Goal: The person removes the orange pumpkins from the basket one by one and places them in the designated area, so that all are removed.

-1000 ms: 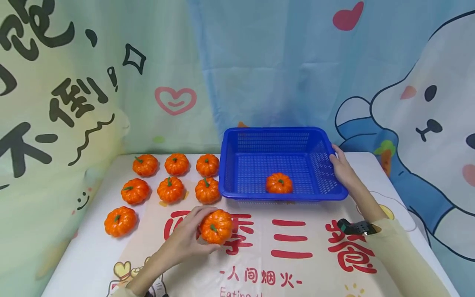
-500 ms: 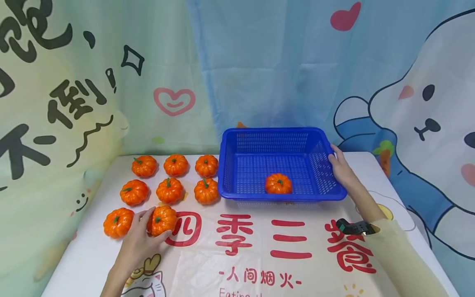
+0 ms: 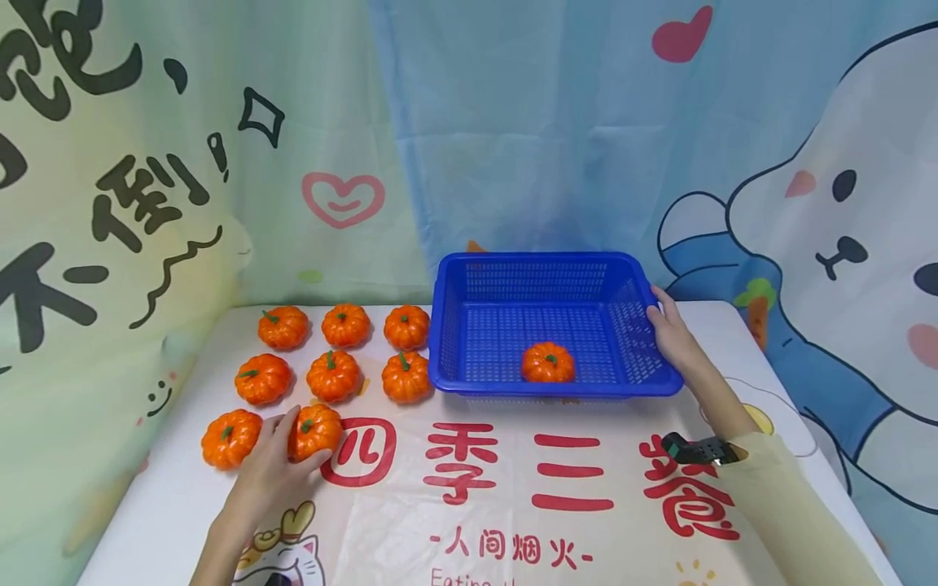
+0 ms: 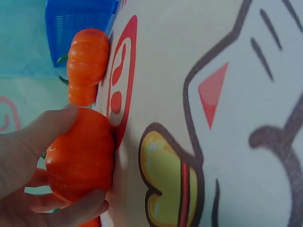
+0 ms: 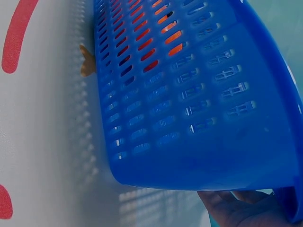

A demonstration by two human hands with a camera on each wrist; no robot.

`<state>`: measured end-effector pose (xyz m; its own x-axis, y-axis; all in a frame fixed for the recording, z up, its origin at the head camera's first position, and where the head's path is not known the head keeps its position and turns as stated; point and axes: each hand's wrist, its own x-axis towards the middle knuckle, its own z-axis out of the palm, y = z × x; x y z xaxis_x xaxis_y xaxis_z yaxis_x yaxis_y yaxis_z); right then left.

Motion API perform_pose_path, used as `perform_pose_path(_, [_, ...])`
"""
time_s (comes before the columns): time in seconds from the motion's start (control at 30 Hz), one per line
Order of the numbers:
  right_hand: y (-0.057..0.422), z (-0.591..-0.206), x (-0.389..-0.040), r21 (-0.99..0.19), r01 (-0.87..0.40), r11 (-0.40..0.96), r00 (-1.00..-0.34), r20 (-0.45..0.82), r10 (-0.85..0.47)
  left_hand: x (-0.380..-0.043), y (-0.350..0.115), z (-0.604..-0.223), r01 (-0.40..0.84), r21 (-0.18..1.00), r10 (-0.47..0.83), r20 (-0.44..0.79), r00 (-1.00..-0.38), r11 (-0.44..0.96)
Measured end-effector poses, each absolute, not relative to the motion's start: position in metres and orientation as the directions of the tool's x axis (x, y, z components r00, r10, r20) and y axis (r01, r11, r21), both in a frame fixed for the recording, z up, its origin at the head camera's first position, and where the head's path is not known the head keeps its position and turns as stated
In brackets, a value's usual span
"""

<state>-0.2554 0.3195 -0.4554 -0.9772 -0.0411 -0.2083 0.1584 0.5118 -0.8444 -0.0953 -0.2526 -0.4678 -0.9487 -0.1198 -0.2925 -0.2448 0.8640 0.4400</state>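
My left hand point(image 3: 271, 464) has its thumb and fingers around a small orange pumpkin point(image 3: 317, 431) at the front of the rows. In the left wrist view that pumpkin point(image 4: 81, 156) sits against the tabletop. Another pumpkin point(image 3: 230, 439) lies just left of my hand. On the right, my right hand point(image 3: 672, 335) grips the right side of a blue plastic basket point(image 3: 557, 389), its fingers under the rim in the right wrist view. One pumpkin point(image 3: 548, 363) lies inside the basket, near its front wall.
Several more pumpkins, such as this one point(image 3: 333, 376), stand in rows left of the basket. A printed cloth point(image 3: 513, 521) covers the middle of the white table point(image 3: 161, 505). Behind the table hangs a patterned curtain point(image 3: 513, 146). A thin cable point(image 3: 787, 399) lies at the right.
My left hand has carried its pumpkin leftward from in front of the basket, beside the leftmost front pumpkin. Over the last half second it shifted only slightly. My right hand stays on the basket.
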Motion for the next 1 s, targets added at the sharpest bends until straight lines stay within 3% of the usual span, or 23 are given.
perform_pose_path(0.43, [0.318,-0.457,-0.255,-0.848,0.151,0.509,-0.980,-0.197,-0.036,-0.098,-0.256,-0.465,-0.196,0.448,-0.079,-0.265,-0.961,0.872])
perform_pose_path(0.6, [0.316,-0.454,-0.253,-0.849,0.146,0.508,-0.980,-0.195,-0.044,-0.092,-0.250,-0.455,-0.109,0.448,-0.077,-0.089,-0.993,0.887])
perform_pose_path(0.77, [0.318,-0.454,-0.252,-0.843,0.145,0.518,-0.981,-0.191,-0.036,-0.082,-0.232,-0.442,0.099,0.473,0.025,0.160,-0.987,0.876])
perform_pose_path(1.0, [0.317,-0.453,-0.253,-0.849,0.146,0.508,-0.980,-0.194,-0.042,-0.074,-0.203,-0.431,0.227,0.559,0.169,0.155,-0.973,0.798])
